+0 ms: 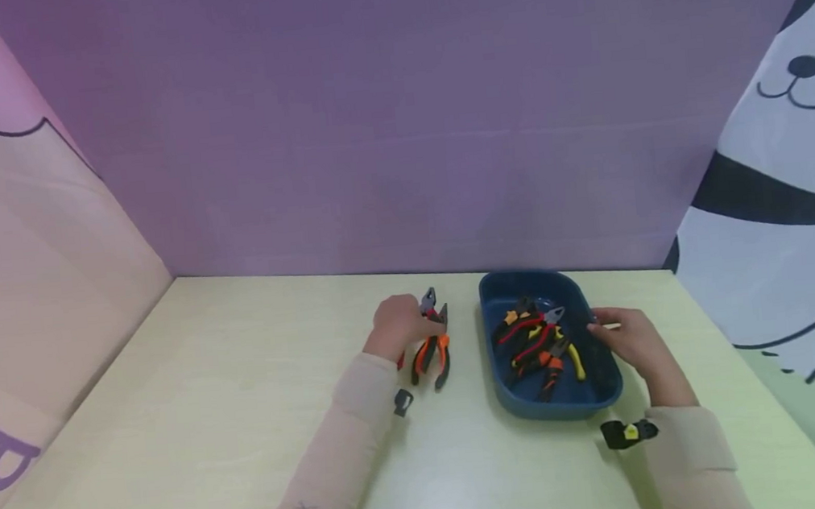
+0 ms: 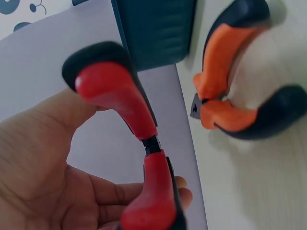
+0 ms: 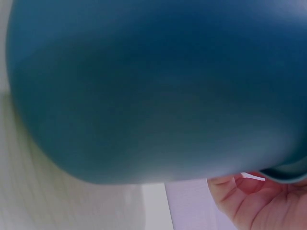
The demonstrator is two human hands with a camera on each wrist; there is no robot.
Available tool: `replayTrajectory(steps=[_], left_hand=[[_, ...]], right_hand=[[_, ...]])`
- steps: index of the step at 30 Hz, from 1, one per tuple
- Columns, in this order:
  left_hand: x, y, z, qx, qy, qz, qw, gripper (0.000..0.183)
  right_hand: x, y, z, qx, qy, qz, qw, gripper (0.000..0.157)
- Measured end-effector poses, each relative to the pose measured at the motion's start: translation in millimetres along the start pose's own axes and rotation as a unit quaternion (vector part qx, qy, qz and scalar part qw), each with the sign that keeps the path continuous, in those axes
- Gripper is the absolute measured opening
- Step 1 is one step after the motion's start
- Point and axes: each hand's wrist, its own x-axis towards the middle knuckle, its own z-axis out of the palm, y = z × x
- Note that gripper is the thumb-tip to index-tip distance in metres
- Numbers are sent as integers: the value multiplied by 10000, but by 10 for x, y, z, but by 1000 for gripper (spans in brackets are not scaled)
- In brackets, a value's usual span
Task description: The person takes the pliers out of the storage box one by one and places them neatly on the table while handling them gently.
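My left hand [image 1: 399, 325] grips a pair of pliers with red and black handles [image 2: 160, 184], its metal head pointing away toward the wall. Thumb and fingers lie on opposite handles, which are spread apart in the left wrist view. Just right of that hand, orange and black long-nose pliers [image 1: 444, 352] lie on the table with their handles spread. My right hand [image 1: 632, 340] holds the right rim of a dark blue plastic bin [image 1: 555, 413], with its thumb at the edge. Inside the bin is a pile of several pliers [image 1: 535, 344] with red, yellow and orange handles.
The pale wood-grain table [image 1: 198, 434] ends at a purple backdrop [image 1: 396, 126] close behind the bin. Printed panels stand on both sides, one with a panda [image 1: 800, 252] at the right. Small black camera mounts [image 1: 630, 433] are on the wrists.
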Motion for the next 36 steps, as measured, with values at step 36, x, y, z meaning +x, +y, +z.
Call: replayTrajectory(steps=[36], left_hand=[[35, -342, -3, 1, -80, -482, 9988, 41]], right_hand=[[18, -1, -5, 75, 22, 81, 9999, 36]])
